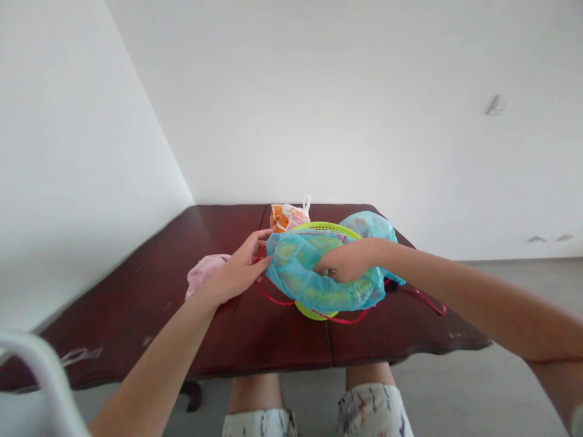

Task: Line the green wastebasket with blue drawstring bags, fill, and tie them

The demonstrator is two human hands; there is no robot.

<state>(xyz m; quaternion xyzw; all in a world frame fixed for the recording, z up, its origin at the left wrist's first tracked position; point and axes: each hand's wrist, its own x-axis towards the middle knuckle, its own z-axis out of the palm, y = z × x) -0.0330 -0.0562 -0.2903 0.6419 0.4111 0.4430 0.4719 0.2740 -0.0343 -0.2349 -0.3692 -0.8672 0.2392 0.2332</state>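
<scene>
Left hand (237, 272) open against one blue bag (296, 273); right hand (348, 261) has fingers hidden, grip unclear; one green basket (328, 227) beneath.

Gap along the near table edge (273, 355), red strap (273, 298), green basket (328, 227) blocking beyond

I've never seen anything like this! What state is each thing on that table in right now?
left hand, open, fingers against the bag's edge
right hand, closed on the bag
blue bag, crumpled, draped over the basket
green basket, mostly covered by the bag
red cord, slack, looped around the bag
pink cloth, bunched up
orange-white bag, crumpled, behind the basket
table, dark wood, scuffed
</scene>
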